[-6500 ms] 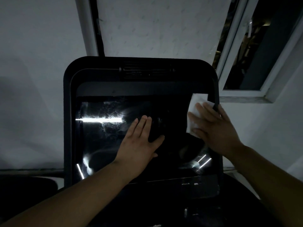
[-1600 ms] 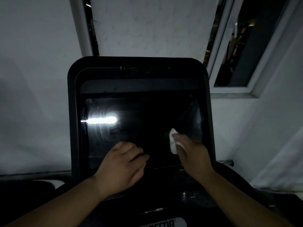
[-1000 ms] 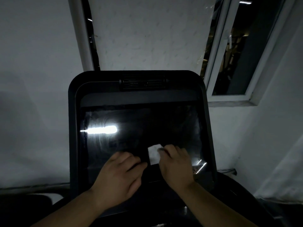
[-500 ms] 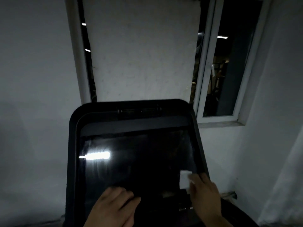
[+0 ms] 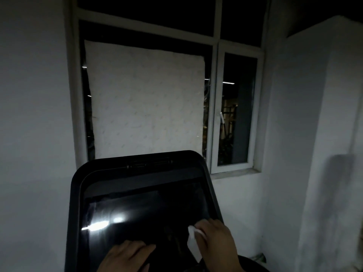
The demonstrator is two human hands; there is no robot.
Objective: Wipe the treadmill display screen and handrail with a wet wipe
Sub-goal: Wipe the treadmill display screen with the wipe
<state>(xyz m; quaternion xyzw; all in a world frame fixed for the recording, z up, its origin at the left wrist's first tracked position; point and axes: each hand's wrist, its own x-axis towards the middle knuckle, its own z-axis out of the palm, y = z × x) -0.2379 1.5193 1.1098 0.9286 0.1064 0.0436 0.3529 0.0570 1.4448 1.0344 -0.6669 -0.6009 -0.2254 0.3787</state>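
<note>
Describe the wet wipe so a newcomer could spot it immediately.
Start at the big black glossy treadmill display screen below the window. At its lower right edge, the right hand presses a small crumpled white wet wipe, the only white thing on the dark glass.

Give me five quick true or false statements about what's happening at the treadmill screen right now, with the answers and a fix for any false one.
1. The right hand holds the wet wipe against the display screen. True.
2. The left hand holds a second wipe. False: it holds nothing and rests on the lower part of the screen.
3. The wipe is at the screen's top left corner. False: it is at the lower right, near the right edge.
4. A bright reflection shows on the left side of the screen. True.
5. The window behind the treadmill is fully uncovered. False: a white sheet covers its larger left part.
</note>
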